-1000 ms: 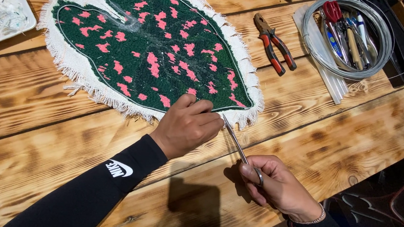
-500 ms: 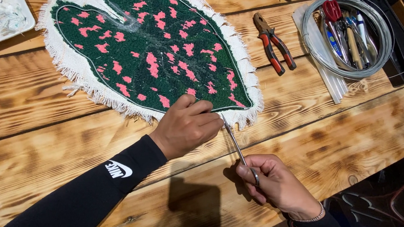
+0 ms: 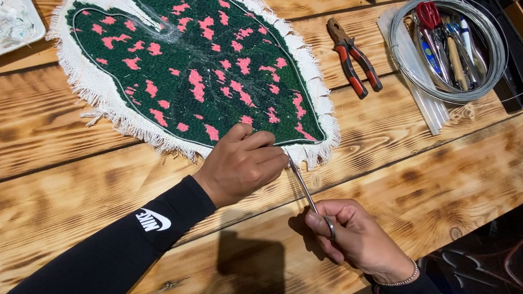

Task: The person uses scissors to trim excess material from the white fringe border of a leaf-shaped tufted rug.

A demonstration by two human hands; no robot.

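Observation:
A leaf-shaped tufted rug piece (image 3: 206, 62), dark green with pink spots and a frayed white cloth border, lies flat on the wooden table (image 3: 54, 168). My left hand (image 3: 241, 164) presses on its near edge, fingers curled down on the border. My right hand (image 3: 354, 235) grips a thin metal wire (image 3: 302, 184) that runs from its fingers up to the rug's edge, under my left fingertips. A line of wire follows the green outline of the leaf.
Red-handled pliers (image 3: 352, 58) lie right of the rug. A coil of wire (image 3: 446, 46) rings several hand tools and glue sticks at the back right. A white tray (image 3: 1, 14) of scraps sits at the back left. The table edge runs near right.
Both hands stay in nearly the same place; my right hand has shifted slightly along the wire. The rug has not moved.

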